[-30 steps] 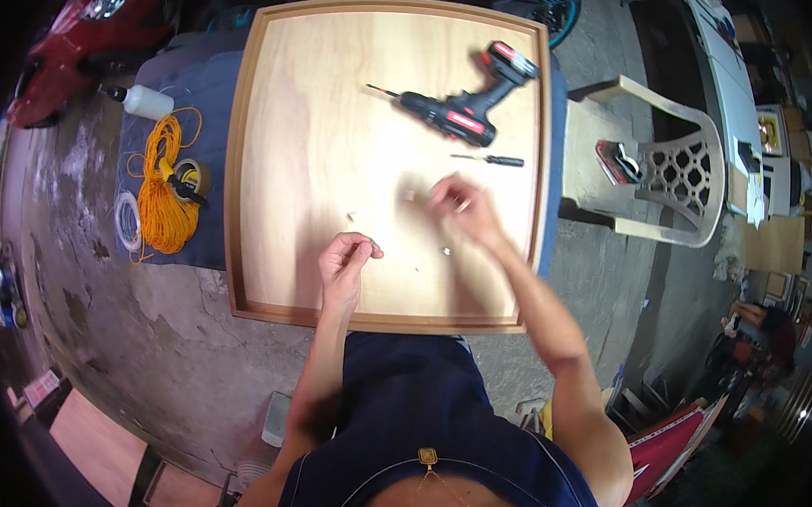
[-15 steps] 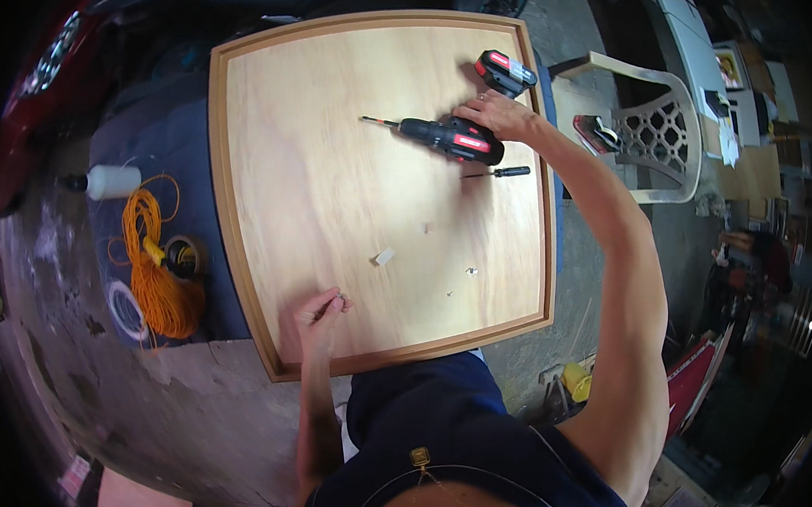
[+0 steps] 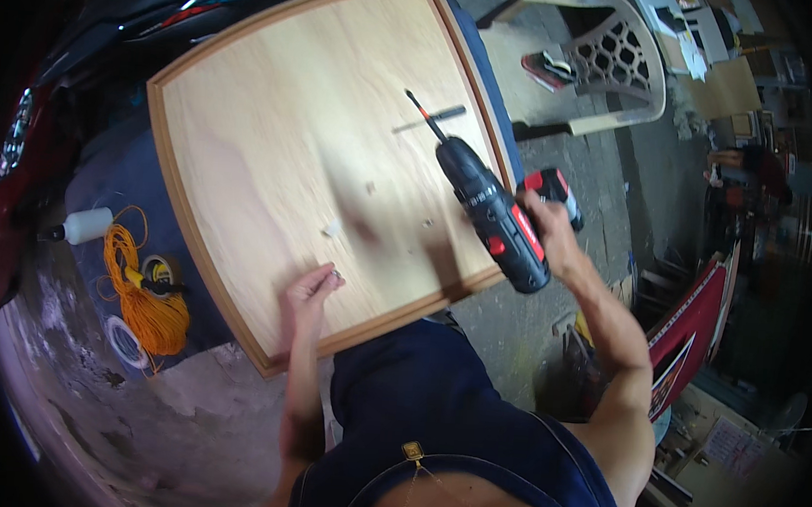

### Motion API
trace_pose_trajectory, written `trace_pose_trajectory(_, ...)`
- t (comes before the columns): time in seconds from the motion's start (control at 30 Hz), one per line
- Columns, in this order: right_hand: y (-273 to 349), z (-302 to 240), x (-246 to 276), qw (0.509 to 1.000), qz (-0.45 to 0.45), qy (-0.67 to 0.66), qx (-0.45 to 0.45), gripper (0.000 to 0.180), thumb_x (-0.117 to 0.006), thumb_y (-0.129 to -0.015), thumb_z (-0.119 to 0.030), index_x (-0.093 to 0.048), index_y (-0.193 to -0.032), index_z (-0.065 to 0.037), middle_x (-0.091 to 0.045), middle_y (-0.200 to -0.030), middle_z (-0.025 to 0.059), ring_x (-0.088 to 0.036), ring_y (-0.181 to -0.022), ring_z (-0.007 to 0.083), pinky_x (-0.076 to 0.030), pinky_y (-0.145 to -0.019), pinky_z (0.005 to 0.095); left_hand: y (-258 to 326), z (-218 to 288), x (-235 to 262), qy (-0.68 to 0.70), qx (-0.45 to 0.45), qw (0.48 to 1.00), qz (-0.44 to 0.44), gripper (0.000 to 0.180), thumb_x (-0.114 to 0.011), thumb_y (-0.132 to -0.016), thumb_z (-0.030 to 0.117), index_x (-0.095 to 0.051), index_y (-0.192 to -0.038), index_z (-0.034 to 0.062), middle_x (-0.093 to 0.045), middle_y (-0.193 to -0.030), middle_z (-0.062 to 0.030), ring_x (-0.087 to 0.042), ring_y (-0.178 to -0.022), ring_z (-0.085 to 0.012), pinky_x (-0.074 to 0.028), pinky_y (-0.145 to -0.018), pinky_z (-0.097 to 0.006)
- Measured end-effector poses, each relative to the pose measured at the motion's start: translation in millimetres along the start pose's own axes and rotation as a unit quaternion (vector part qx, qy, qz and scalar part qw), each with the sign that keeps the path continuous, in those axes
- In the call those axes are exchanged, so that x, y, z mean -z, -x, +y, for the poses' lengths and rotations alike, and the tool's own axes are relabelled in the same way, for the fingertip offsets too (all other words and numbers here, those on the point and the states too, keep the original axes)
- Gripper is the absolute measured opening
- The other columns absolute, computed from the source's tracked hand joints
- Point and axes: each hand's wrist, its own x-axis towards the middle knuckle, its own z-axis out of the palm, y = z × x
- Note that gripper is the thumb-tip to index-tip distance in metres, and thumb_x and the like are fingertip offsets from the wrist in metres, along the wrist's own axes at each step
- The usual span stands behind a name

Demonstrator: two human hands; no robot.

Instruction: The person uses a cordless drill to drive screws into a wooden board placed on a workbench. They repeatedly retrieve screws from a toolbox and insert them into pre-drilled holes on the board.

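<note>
My right hand (image 3: 553, 239) grips the handle of a black and red cordless drill (image 3: 496, 220), lifted above the near right part of a framed wooden panel (image 3: 256, 123). Its long bit points away from me and slightly left. Low over the panel's near left area, my left hand (image 3: 309, 292) pinches a small shiny piece (image 3: 336, 274) between thumb and fingertips; its kind is too small to tell. A dark-handled screwdriver (image 3: 450, 113) lies on the panel by the right frame edge. Near the middle rest a small white scrap (image 3: 332, 228) and a few tiny bits (image 3: 428, 223).
Left of the panel, a dark blue cover (image 3: 113, 180) carries a white bottle (image 3: 87, 226), a bundle of orange cord (image 3: 146, 317) and tape rolls (image 3: 159, 276). A plastic chair (image 3: 613, 66) with a dark red and black item stands at the far right. A raised rim borders the panel.
My right hand has picked the drill up off the panel and swung it nearer and to the right, its bit turning away from me. My left hand keeps its pinch. The whole view has shifted.
</note>
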Motion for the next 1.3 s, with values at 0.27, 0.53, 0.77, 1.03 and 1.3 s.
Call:
trace_pose_trajectory(0.27,220,38,-65,0.94,0.02,-0.198,-0.277,0.033,-0.077,-0.064,-0.006,-0.058,-0.091,-0.003,-0.061,-0.074,0.0026,-0.056,-0.067,0.0077,-0.047,-0.064,0.0239,33,-45,0,-0.102,-0.008,0.994,-0.027,0.017,-0.06,-0.082,-0.001,-0.059,-0.097,-0.0075,-0.063,-0.084,-0.0118,-0.063,-0.077,-0.0177,-0.051,-0.071,-0.026)
trace_pose_trajectory(0.53,351,50,-85,0.943,0.024,-0.161,-0.291,0.036,-0.078,-0.062,-0.006,-0.058,-0.091,-0.003,-0.062,-0.071,0.002,-0.057,-0.065,0.0073,-0.048,-0.063,0.0243,68,-69,-32,-0.166,-0.037,0.985,-0.029,0.016,-0.059,-0.083,0.001,-0.058,-0.096,-0.0062,-0.063,-0.085,-0.0126,-0.063,-0.077,-0.0171,-0.05,-0.072,-0.025)
trace_pose_trajectory(0.77,372,53,-98,0.884,0.063,-0.262,-0.381,0.042,-0.076,-0.063,-0.007,-0.058,-0.101,-0.005,-0.062,-0.083,0.0039,-0.058,-0.073,0.0124,-0.047,-0.069,0.0261,86,-84,-34,-0.177,-0.073,0.981,-0.015,0.013,-0.06,-0.082,0.001,-0.059,-0.094,-0.0045,-0.063,-0.083,-0.0103,-0.063,-0.077,-0.015,-0.05,-0.07,-0.025)
trace_pose_trajectory(1.03,362,65,-98,0.956,0.059,-0.137,-0.254,0.035,-0.074,-0.065,-0.004,-0.056,-0.094,-0.005,-0.06,-0.072,-0.0005,-0.054,-0.062,0.0064,-0.047,-0.057,0.0226,113,-124,9,-0.186,-0.092,0.978,0.012,0.012,-0.061,-0.081,0.001,-0.06,-0.092,-0.0025,-0.063,-0.084,-0.0096,-0.063,-0.075,-0.015,-0.049,-0.069,-0.024)
trace_pose_trajectory(1.3,334,83,-94,0.981,-0.023,-0.027,-0.192,0.037,-0.073,-0.061,-0.006,-0.057,-0.095,-0.004,-0.062,-0.077,0.0058,-0.061,-0.069,0.0173,-0.049,-0.066,0.0305,143,-142,11,-0.139,-0.07,0.985,0.071,0.01,-0.06,-0.081,0.0,-0.06,-0.091,-0.0003,-0.063,-0.08,-0.006,-0.061,-0.071,-0.0119,-0.049,-0.066,-0.024)
